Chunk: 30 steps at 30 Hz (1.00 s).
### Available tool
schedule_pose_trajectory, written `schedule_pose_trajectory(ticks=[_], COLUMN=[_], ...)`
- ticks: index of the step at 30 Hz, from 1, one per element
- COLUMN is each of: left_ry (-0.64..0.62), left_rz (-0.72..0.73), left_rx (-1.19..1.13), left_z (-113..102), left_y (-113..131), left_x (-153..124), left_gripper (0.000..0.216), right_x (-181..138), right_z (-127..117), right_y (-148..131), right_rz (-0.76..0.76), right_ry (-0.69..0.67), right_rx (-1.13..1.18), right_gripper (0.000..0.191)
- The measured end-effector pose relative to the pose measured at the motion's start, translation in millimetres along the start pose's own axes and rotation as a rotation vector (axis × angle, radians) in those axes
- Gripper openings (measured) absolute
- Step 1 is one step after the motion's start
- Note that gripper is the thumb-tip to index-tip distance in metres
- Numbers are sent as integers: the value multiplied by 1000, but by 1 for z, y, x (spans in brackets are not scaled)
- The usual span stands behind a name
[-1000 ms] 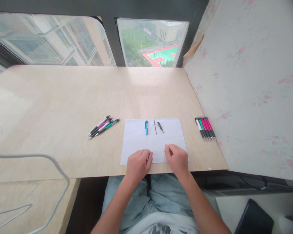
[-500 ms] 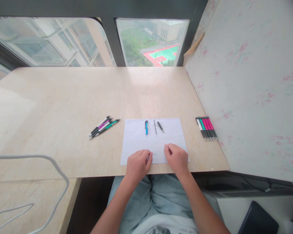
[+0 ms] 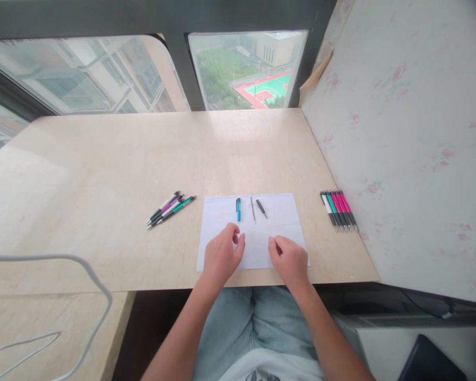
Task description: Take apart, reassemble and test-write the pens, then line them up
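On a white sheet of paper (image 3: 257, 248) lie three pen parts side by side. The blue pen barrel (image 3: 238, 210) with a dark clip is leftmost, a thin dark refill (image 3: 253, 210) is in the middle, and a black grip section (image 3: 261, 208) with a pointed tip lies slanted on the right. My left hand (image 3: 224, 251) is over the sheet's left part, below the blue barrel, thumb and fingers apart with nothing between them. Over the lower right of the sheet, my right hand (image 3: 289, 256) is curled closed, and nothing shows in it.
A loose pile of pens (image 3: 170, 210) lies left of the paper. To the right, a neat row of pens (image 3: 339, 210) sits close to the flowered wall (image 3: 412, 148). A grey cable (image 3: 83, 262) loops at lower left. Windows (image 3: 246, 71) stand behind the table.
My left hand has moved slightly forward toward the blue barrel, and its fingers have opened. The right hand stays closed in nearly the same place. The view has shifted a little.
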State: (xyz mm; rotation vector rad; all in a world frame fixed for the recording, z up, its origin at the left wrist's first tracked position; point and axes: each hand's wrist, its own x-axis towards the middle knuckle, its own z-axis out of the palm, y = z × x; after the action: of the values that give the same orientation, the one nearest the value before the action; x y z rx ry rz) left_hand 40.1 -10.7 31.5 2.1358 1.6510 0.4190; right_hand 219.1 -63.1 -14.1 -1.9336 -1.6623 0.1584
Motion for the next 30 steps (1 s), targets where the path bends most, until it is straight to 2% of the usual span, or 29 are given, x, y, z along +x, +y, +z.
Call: schedule_pose_trajectory(ticks=[3, 7, 10, 13, 16, 20, 24, 27, 30], left_ry=[47, 14, -33, -44, -11, -28, -79, -26, 28], left_rz=[-16, -62, -69, -60, -57, -122, -219, -285, -344], left_rx=[111, 230, 235, 138, -167, -923, -1559, -1830, -1950], left_z=[-7, -7, 0, 5, 3, 0, 8, 16, 22], left_y=[2, 10, 12, 9, 1, -6, -3, 0, -1], left_x=[28, 61, 74, 78, 75, 60, 44, 37, 36], left_gripper=[17, 22, 23, 24, 29, 36, 30, 21, 19], right_x=[-1, -2, -1, -1, -3, -1, 25, 60, 92], right_z=[-2, -6, -8, -9, -10, -12, -14, -11, -3], right_y=[1, 2, 2, 2, 3, -1, -14, -26, -36], right_rz=[4, -16, -22, 5, 42, 25, -70, -94, -100], right_ry=[45, 102, 125, 130, 116, 107, 23, -75, -192], right_rx=[93, 201, 247, 289, 313, 269, 181, 49, -117], right_gripper=[40, 41, 41, 42, 40, 38, 22, 22, 23])
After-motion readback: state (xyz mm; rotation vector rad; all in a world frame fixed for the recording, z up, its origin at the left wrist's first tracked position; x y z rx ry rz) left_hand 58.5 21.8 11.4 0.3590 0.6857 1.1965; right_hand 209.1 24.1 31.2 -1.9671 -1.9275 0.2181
